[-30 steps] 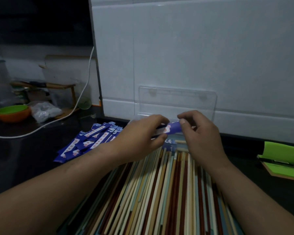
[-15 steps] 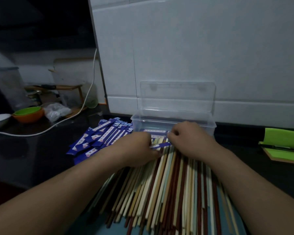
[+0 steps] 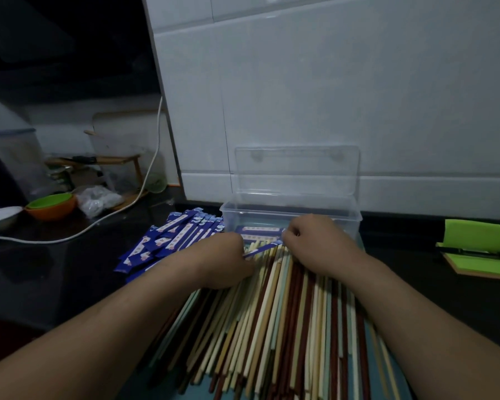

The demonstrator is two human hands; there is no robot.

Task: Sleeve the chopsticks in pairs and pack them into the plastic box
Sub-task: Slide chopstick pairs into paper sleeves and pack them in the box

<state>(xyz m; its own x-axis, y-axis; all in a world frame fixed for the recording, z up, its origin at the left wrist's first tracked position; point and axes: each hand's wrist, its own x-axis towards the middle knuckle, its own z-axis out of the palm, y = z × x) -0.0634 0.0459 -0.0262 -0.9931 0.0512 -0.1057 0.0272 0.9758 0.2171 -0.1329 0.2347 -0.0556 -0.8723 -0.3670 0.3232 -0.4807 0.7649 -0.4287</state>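
Observation:
A wide heap of loose chopsticks [image 3: 286,327] in cream, brown, dark red and pale blue lies in front of me. Both hands rest on its far end. My left hand [image 3: 223,261] and my right hand [image 3: 315,243] hold one blue paper sleeve [image 3: 261,249] between them, each pinching an end, low over the chopsticks. Just beyond stands the clear plastic box [image 3: 355,217] with its lid [image 3: 298,168] up against the wall; sleeved pairs [image 3: 260,228] lie inside. A pile of empty blue sleeves [image 3: 171,241] lies left of the box.
A white cable [image 3: 98,226] runs across the dark counter on the left. Behind it are an orange and green bowl [image 3: 52,206], a white dish [image 3: 0,216] and a plastic bag [image 3: 98,199]. A green notebook with a pen [image 3: 479,249] lies at the right.
Both hands came down from in front of the box to the far end of the chopstick heap, still holding the blue sleeve. The view shifted, showing the box fully.

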